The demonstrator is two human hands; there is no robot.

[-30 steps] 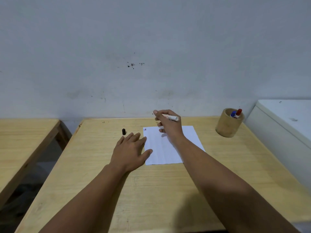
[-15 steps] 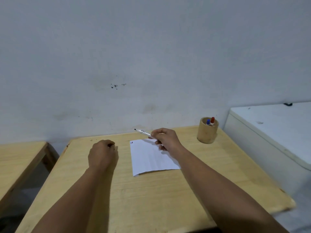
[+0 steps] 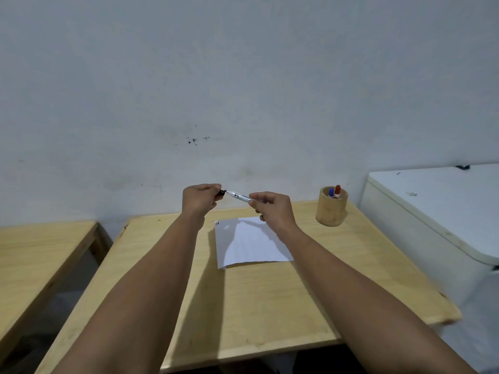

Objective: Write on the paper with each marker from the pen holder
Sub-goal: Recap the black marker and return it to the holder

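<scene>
My right hand (image 3: 271, 209) grips a white marker (image 3: 239, 197) by its rear half, held level above the table's far edge. My left hand (image 3: 199, 198) pinches the marker's black cap (image 3: 222, 192) right at the marker's tip; whether the cap is seated on it I cannot tell. Below the hands a white sheet of paper (image 3: 249, 245) lies flat on the wooden table (image 3: 264, 306), with small marks at its top left corner. A round wooden pen holder (image 3: 331, 210) stands at the far right with a blue marker (image 3: 331, 192) and a red marker (image 3: 337, 190) in it.
A white chest-like appliance (image 3: 442, 220) stands against the table's right side. A second wooden table (image 3: 35, 255) sits to the left across a gap. A pale wall runs behind both.
My left hand picked the black cap off the table and rose to meet the marker. My right hand lifted the marker off the paper. The camera tilted up.
</scene>
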